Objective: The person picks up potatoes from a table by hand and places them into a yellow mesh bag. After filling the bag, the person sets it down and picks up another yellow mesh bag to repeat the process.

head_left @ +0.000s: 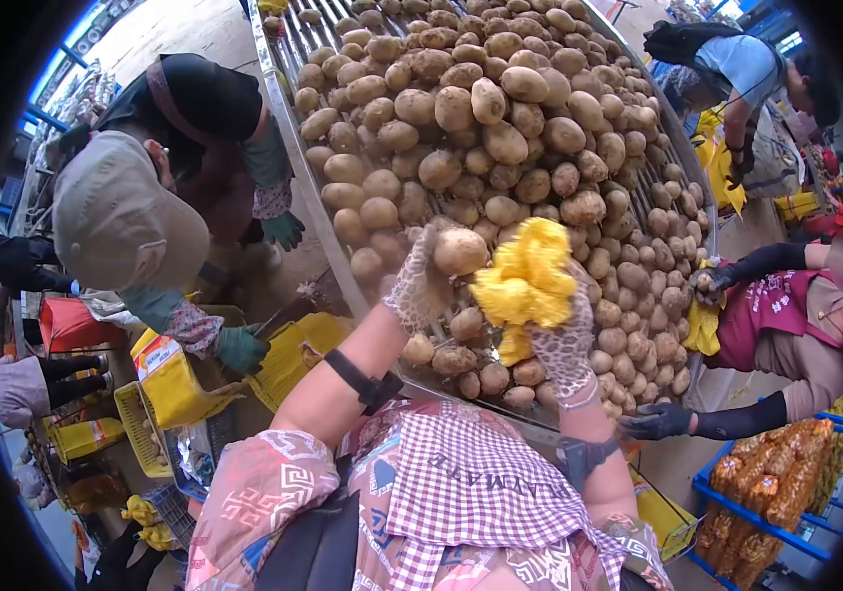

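My left hand, in a patterned glove, is closed around the side of a large pale potato. In my right hand, gloved in the same pattern, a crumpled yellow cloth is bunched up, close to the potato's right side. Both hands are over the near end of a slatted metal sorting table heaped with potatoes. Smaller potatoes lie below and between my hands at the near edge. The fingers of my right hand are partly hidden behind the cloth.
At the left, a person in a cap leans over yellow-lined crates. A person in a maroon vest works along the right edge, and another in light blue stands farther back. Blue racking at lower right holds filled net sacks.
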Available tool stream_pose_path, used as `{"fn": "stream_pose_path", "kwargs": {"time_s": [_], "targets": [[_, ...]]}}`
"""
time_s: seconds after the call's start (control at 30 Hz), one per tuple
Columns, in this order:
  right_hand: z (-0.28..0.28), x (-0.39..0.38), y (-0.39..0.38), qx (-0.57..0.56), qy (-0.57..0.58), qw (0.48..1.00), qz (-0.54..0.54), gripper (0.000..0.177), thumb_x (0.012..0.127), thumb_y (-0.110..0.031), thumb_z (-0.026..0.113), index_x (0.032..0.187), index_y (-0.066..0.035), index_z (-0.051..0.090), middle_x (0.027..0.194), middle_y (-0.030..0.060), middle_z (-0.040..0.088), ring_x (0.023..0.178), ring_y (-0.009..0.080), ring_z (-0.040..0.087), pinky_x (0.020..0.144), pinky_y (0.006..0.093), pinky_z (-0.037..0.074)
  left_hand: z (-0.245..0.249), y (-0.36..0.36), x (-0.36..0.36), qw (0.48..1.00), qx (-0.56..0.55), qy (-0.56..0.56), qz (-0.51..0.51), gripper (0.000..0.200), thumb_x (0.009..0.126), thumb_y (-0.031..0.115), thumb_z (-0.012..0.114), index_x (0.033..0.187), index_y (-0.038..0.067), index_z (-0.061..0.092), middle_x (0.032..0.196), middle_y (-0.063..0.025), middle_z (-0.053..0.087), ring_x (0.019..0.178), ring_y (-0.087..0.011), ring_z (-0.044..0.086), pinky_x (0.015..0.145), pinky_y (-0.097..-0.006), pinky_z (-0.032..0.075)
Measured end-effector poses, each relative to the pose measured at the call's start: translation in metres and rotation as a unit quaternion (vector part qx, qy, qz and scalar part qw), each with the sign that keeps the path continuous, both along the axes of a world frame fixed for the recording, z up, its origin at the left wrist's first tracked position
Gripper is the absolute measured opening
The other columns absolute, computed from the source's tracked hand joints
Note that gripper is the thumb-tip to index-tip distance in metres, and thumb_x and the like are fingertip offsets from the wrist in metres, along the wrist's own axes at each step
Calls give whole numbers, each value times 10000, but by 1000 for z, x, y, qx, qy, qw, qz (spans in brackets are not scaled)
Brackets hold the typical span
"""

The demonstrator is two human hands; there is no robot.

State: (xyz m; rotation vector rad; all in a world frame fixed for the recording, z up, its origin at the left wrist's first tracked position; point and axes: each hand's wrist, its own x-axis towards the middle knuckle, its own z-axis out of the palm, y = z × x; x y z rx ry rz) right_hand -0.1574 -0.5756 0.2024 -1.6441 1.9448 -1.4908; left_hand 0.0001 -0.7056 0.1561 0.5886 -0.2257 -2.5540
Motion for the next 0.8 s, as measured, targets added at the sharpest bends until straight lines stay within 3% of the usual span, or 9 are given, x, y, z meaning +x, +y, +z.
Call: {"fn": "stream_pose_path", "kwargs": {"time_s": [0.13, 0.23, 0.27, 0.33, 0.37, 0.47, 0.5, 0.67, 0.8], "targets": [[-10, 35, -29, 61, 66, 988, 122, 502, 740, -195, 761, 1169, -34, 554, 1193, 150, 575, 1125, 306, 545, 987, 398, 436, -5, 31, 15, 969, -214, -118, -47, 666, 857, 609, 500, 1297, 110, 485, 1227, -102, 572, 1083, -248, 574, 949, -458, 469], [-67, 9, -22, 191, -517, 833, -45, 270, 860, -26, 637, 1125, -3, 591, 1040, 87, 646, 905, 201, 644, 795, 310, 549, -17, 32, 45, 986, 155, 14, -51, 628, 855, 615, 493, 1243, 123, 531, 1222, -112, 569, 1092, -266, 568, 951, -468, 461], [-60, 12, -19, 161, -536, 825, -75, 280, 835, -33, 670, 1103, 6, 601, 1023, 108, 649, 885, 200, 649, 789, 319, 555, -30, 35, 53, 986, 159, 12, -40, 628, 855, 615, 493, 1243, 123, 531, 1222, -112, 569, 1092, -266, 568, 951, -468, 461], [-46, 30, -14, 167, -506, 845, -31, 305, 825, -31, 689, 1111, 6, 590, 1029, 101, 651, 897, 189, 643, 801, 308, 549, -66, 42, 63, 962, 153, 218, -54, 632, 852, 629, 481, 1237, 131, 529, 1215, -106, 572, 1094, -272, 566, 956, -467, 454], [-46, 38, -13, 188, -391, 898, 72, 420, 809, -75, 714, 1182, -7, 534, 1153, 113, 598, 1030, 216, 596, 911, 333, 497, -12, 47, 49, 988, 142, -33, 43, 629, 854, 618, 490, 1244, 125, 519, 1194, -105, 581, 1084, -270, 574, 954, -453, 458], [-42, 76, -3, 140, 29, 975, 167, 627, 729, -210, 775, 1249, -38, 470, 1281, 137, 491, 1174, 283, 491, 995, 351, 408, 0, 66, 58, 994, -99, -34, 17, 493, 921, 395, 529, 1301, 86, 474, 1263, -117, 552, 1136, -272, 558, 992, -450, 439], [-49, 76, 5, 118, -54, 973, 190, 649, 699, -248, 786, 1234, -38, 483, 1215, 140, 533, 1113, 309, 531, 951, 363, 435, -35, 64, 70, 988, 118, 103, -3, 456, 933, 292, 518, 1328, 73, 450, 1294, -126, 533, 1151, -279, 550, 1009, -456, 426], [-118, 45, 38, 245, -187, 948, 76, 400, 819, -143, 708, 1163, -13, 551, 1103, 106, 619, 1025, 222, 600, 879, 332, 492, -33, 89, 165, 982, 154, 83, 70, 532, 839, 501, 536, 1173, 87, 553, 1048, -163, 636, 779, -279, 647, 727, -383, 551], [-119, 13, 63, 228, -379, 896, 42, 351, 870, -79, 646, 1197, -9, 539, 1145, 73, 596, 1017, 186, 592, 857, 312, 506, -54, 111, 246, 932, 136, -241, 232, 519, 850, 534, 509, 1156, 119, 563, 965, -143, 653, 637, -248, 613, 535, -292, 510]]}}
